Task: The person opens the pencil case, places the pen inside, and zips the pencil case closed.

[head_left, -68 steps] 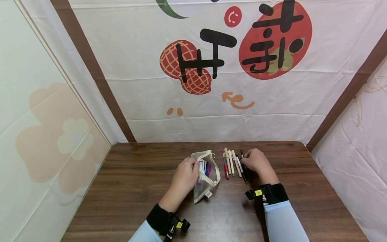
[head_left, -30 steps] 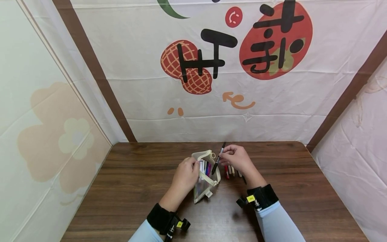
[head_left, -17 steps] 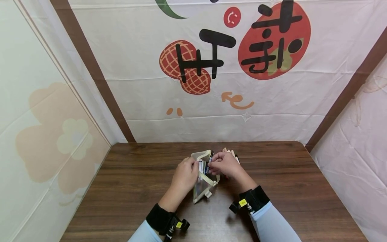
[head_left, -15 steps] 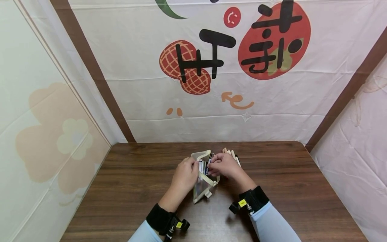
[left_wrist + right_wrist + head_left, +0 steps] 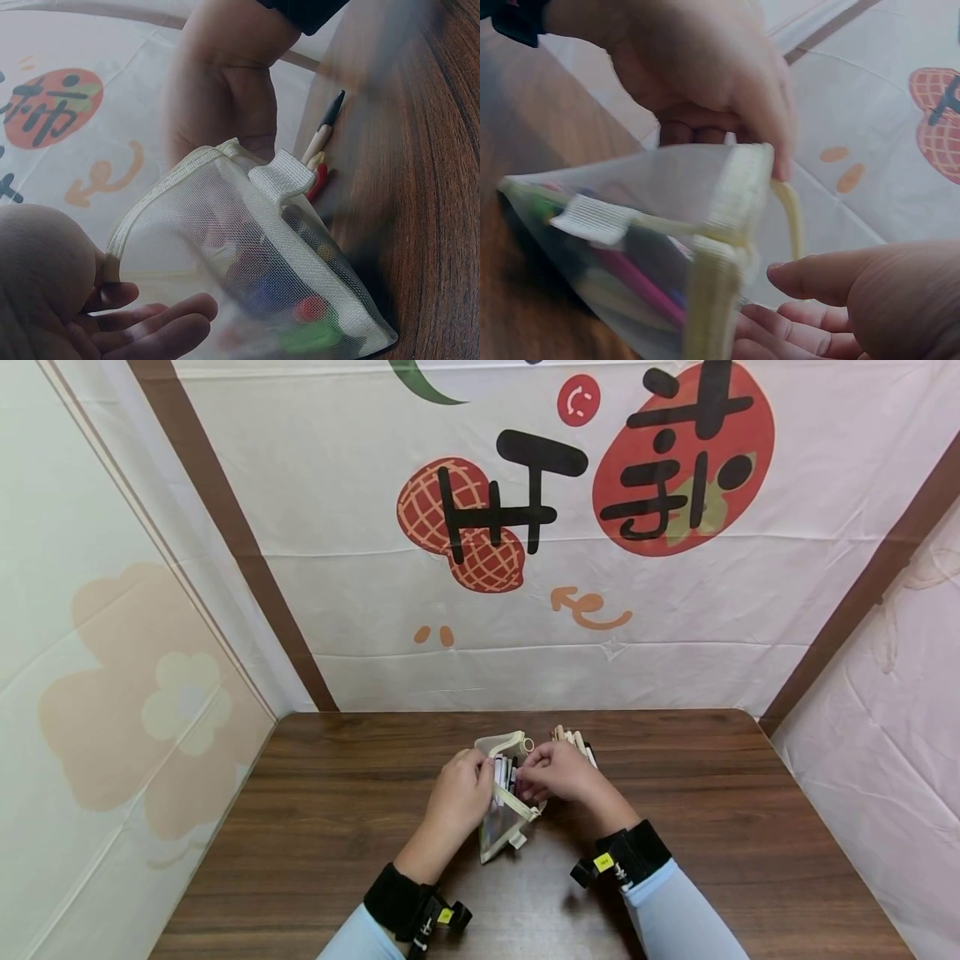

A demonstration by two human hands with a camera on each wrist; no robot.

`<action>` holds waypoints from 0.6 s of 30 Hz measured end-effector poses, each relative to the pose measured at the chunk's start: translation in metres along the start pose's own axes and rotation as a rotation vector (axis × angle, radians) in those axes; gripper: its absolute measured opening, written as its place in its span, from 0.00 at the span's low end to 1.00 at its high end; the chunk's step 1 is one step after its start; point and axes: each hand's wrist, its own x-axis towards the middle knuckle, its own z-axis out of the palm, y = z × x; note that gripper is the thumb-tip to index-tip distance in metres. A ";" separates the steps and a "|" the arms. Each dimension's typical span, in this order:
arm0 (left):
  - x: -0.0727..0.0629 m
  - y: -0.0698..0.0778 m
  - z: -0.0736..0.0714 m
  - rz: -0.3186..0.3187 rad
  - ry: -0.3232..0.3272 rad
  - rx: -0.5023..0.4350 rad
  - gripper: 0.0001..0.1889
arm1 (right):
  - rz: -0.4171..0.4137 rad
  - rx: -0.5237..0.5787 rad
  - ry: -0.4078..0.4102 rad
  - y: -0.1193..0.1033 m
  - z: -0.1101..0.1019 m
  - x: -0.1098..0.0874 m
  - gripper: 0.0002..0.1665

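A mesh zip pouch (image 5: 495, 837) with cream trim stands tilted on the table, its mouth unzipped. My left hand (image 5: 459, 789) pinches the left edge of that mouth between thumb and finger. Several pens (image 5: 502, 772) show inside, and a magenta pen (image 5: 641, 283) is seen through the mesh in the right wrist view. My right hand (image 5: 564, 772) is at the right side of the mouth, fingertips reaching in. Its thumb and fingers (image 5: 810, 326) are apart, with no pen visible between them. The black marker is hidden in the pouch or behind the hand.
Several pens (image 5: 576, 740) lie side by side behind the right hand, partly covered by it. A red pen (image 5: 318, 182) shows beside the pouch in the left wrist view. The wooden table (image 5: 315, 827) ends at a printed cloth backdrop (image 5: 675, 635).
My right hand picked a black marker from the row on the table, carried it left and lowered it into the pouch, where its upper end dropped from sight. My left hand stayed put.
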 end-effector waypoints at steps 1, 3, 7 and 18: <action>0.000 0.000 0.000 -0.001 -0.001 0.000 0.13 | 0.000 -0.006 0.008 -0.001 -0.003 -0.001 0.09; 0.000 0.000 0.000 -0.004 -0.004 -0.003 0.13 | -0.003 -0.031 0.030 -0.002 -0.010 -0.003 0.11; -0.001 0.000 -0.001 -0.005 -0.009 -0.008 0.13 | -0.010 -0.044 0.071 -0.002 -0.020 -0.005 0.12; -0.001 -0.001 0.000 -0.009 -0.019 -0.011 0.14 | 0.003 -0.067 0.147 0.002 -0.038 -0.007 0.12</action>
